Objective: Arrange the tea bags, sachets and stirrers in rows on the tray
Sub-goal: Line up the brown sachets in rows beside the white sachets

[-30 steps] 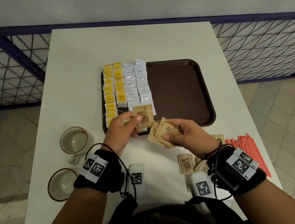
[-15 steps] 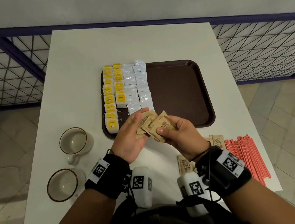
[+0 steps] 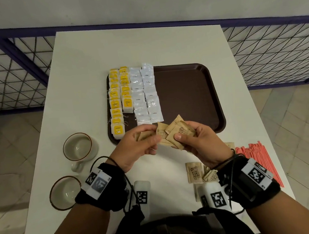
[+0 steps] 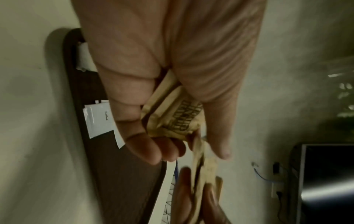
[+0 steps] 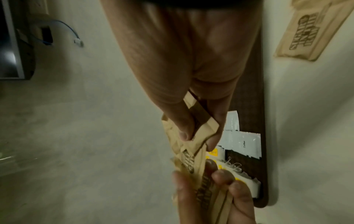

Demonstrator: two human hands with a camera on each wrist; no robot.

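A dark brown tray (image 3: 189, 93) lies mid-table. Its left part carries two rows of yellow tea bags (image 3: 116, 103) and two rows of white coffee sachets (image 3: 150, 91). Over the tray's near edge both hands hold a fanned bunch of brown sugar sachets (image 3: 177, 133). My left hand (image 3: 143, 145) pinches some of them between thumb and curled fingers, as the left wrist view shows on the brown sachets (image 4: 172, 115). My right hand (image 3: 194, 141) pinches the others (image 5: 193, 136). More brown sachets (image 3: 194, 172) lie on the table near my right wrist. Red stirrers (image 3: 258, 160) lie at the right edge.
Two empty cups with brown rims stand at the near left, one (image 3: 77, 147) behind the other (image 3: 65, 192). The right half of the tray is bare. A blue wire-mesh railing (image 3: 13, 72) runs behind and beside the white table (image 3: 140, 46).
The hands have come together: the left hand's sachet, held apart a second ago, now overlaps the right hand's bunch. Both hands have shifted slightly forward over the tray's near edge.
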